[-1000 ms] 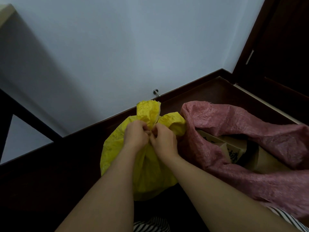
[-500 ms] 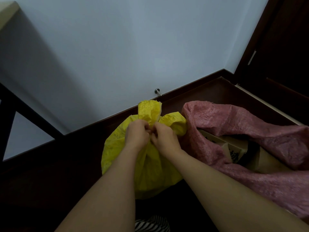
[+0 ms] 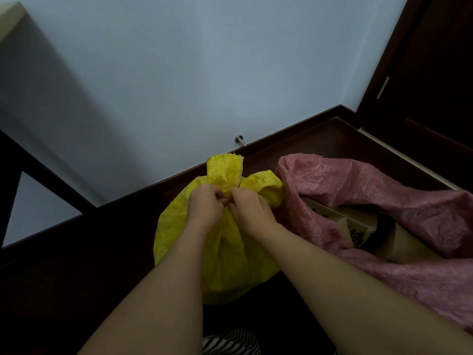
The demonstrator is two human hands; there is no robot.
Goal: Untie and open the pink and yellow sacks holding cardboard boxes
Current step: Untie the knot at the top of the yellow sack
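yellow sack (image 3: 225,252) centre; pink sack (image 3: 384,190) at 3 o'clock, tan cardboard box (image 3: 358,224) inside; black-white striped fabric (image 3: 230,342) at 6, maybe clothing.

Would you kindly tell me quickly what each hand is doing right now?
Left hand: fingers curled, pinching the tied neck of the yellow woven plastic sack.
Right hand: fingers curled, pinching the same neck.

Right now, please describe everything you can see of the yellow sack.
The yellow sack looks like crinkled woven plastic with faint dark print on its left side. It stands upright on the dark floor near the wall, bulging and closed. Its neck is gathered, and frayed top flaps stick up above the tie. The left hand and right hand both pinch the neck. Its right side touches the pink sack. Its contents are hidden.
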